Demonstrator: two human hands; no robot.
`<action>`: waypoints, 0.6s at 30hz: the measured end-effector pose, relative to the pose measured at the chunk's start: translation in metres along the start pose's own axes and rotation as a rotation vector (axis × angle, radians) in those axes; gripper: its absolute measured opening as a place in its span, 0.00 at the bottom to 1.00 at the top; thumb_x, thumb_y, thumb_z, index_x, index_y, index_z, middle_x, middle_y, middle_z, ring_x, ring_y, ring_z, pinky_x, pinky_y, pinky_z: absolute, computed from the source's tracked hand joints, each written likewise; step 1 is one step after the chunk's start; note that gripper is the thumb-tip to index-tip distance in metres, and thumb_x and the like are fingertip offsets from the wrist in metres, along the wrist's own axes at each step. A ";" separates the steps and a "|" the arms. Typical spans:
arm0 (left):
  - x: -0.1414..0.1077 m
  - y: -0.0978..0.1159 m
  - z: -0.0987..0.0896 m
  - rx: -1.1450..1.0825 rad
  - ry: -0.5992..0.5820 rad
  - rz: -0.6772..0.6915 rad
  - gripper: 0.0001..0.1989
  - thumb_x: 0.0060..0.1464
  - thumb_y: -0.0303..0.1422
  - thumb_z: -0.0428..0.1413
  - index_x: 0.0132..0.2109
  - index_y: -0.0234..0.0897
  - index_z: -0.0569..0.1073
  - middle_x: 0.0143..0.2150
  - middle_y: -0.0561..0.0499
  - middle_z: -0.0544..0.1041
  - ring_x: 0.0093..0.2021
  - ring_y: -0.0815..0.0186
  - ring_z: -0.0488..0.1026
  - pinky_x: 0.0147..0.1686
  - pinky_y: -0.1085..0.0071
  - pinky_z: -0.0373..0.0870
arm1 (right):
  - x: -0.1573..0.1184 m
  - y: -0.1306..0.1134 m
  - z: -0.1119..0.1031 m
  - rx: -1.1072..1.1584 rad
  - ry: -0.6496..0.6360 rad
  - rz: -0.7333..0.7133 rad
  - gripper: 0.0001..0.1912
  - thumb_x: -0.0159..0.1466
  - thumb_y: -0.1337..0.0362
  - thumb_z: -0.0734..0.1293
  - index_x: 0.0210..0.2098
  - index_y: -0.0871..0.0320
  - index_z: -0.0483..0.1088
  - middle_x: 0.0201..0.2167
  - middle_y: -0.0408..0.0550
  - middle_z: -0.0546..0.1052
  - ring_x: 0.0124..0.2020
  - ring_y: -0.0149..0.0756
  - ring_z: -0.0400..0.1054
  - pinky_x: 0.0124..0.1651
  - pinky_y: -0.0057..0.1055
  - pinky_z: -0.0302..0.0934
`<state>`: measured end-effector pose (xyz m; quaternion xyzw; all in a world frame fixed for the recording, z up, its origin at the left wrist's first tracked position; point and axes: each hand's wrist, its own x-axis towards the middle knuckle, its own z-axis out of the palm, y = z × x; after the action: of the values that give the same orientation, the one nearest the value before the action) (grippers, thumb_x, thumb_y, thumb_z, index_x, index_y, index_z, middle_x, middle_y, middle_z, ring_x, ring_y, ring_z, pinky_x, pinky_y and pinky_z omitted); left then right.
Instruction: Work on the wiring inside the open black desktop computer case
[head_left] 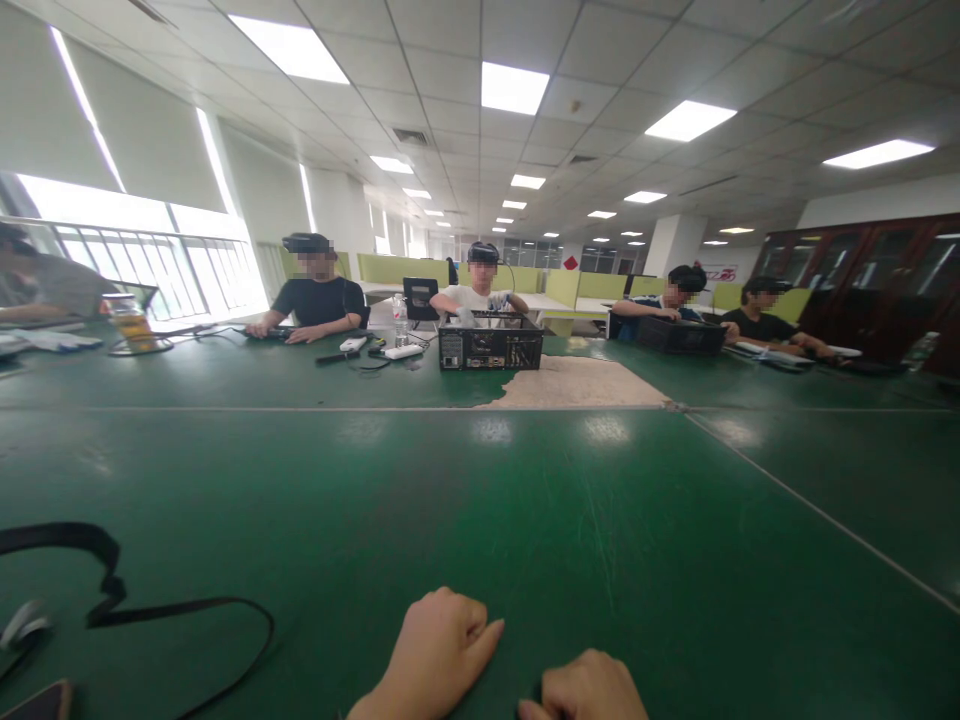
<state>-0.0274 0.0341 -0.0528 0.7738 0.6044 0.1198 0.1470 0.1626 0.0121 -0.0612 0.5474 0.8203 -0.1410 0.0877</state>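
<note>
My left hand (444,648) rests on the green tabletop (420,500) at the bottom middle, its fingers curled into a loose fist and the thumb pointing right. No object shows in it. To its right, cut off by the lower edge of the view, my right hand (592,688) is also curled. A small dark patch shows beside its thumb; I cannot tell whether that is shadow. The two hands are apart from each other. Nearest to them, on the left, lies a black strap or cable (187,605) in a loose loop.
Across the table a person handles an open black computer case (491,345), beside a bare, peeled patch (585,385). A plastic bottle (400,322) and white boxes stand left of it. Other people sit along the far side, one with another black case (679,337). A jar (131,325) stands far left.
</note>
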 end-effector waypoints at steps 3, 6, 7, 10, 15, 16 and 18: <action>0.000 0.000 0.001 0.003 0.000 0.001 0.22 0.56 0.43 0.47 0.19 0.35 0.56 0.18 0.56 0.57 0.23 0.70 0.51 0.27 0.68 0.42 | -0.001 -0.001 -0.004 0.009 -0.015 0.002 0.18 0.62 0.51 0.60 0.32 0.51 0.78 0.32 0.46 0.80 0.35 0.41 0.74 0.27 0.31 0.46; 0.000 -0.001 0.002 0.007 -0.002 0.006 0.22 0.56 0.43 0.47 0.19 0.35 0.57 0.18 0.56 0.57 0.23 0.70 0.51 0.27 0.68 0.42 | -0.003 -0.003 -0.007 0.008 -0.029 0.012 0.18 0.63 0.51 0.60 0.33 0.52 0.78 0.32 0.46 0.80 0.35 0.41 0.73 0.27 0.31 0.45; 0.000 0.000 0.002 0.007 -0.002 0.007 0.22 0.56 0.43 0.47 0.19 0.35 0.56 0.18 0.56 0.57 0.23 0.70 0.51 0.28 0.68 0.42 | -0.004 -0.003 -0.008 0.008 -0.030 0.013 0.18 0.63 0.51 0.60 0.33 0.52 0.78 0.33 0.46 0.80 0.36 0.42 0.73 0.27 0.31 0.45; 0.000 0.000 0.001 0.005 -0.007 0.007 0.22 0.56 0.43 0.47 0.19 0.35 0.56 0.18 0.56 0.57 0.22 0.71 0.51 0.27 0.69 0.42 | -0.004 -0.003 -0.008 0.019 -0.019 0.005 0.18 0.62 0.51 0.60 0.33 0.52 0.78 0.32 0.46 0.80 0.35 0.41 0.73 0.27 0.31 0.45; 0.000 0.001 0.001 0.007 -0.014 -0.003 0.21 0.56 0.43 0.47 0.20 0.36 0.57 0.18 0.56 0.58 0.23 0.70 0.53 0.27 0.69 0.42 | -0.005 0.000 -0.003 0.030 0.006 0.001 0.17 0.62 0.51 0.61 0.32 0.52 0.78 0.32 0.46 0.80 0.34 0.41 0.74 0.27 0.31 0.44; 0.000 0.001 0.001 0.009 -0.012 -0.003 0.21 0.56 0.43 0.47 0.20 0.36 0.57 0.18 0.56 0.58 0.23 0.70 0.53 0.27 0.69 0.42 | -0.005 0.000 -0.002 0.031 0.016 -0.004 0.17 0.62 0.51 0.61 0.31 0.52 0.78 0.31 0.45 0.80 0.34 0.40 0.73 0.27 0.31 0.44; 0.000 0.001 0.001 0.012 -0.009 -0.003 0.21 0.56 0.43 0.47 0.19 0.36 0.56 0.18 0.56 0.58 0.23 0.70 0.52 0.27 0.69 0.42 | -0.005 0.001 0.000 0.032 0.036 -0.015 0.17 0.62 0.52 0.61 0.30 0.51 0.78 0.30 0.45 0.80 0.33 0.39 0.73 0.27 0.30 0.44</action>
<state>-0.0256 0.0341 -0.0535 0.7742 0.6057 0.1124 0.1454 0.1655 0.0083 -0.0596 0.5448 0.8235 -0.1450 0.0628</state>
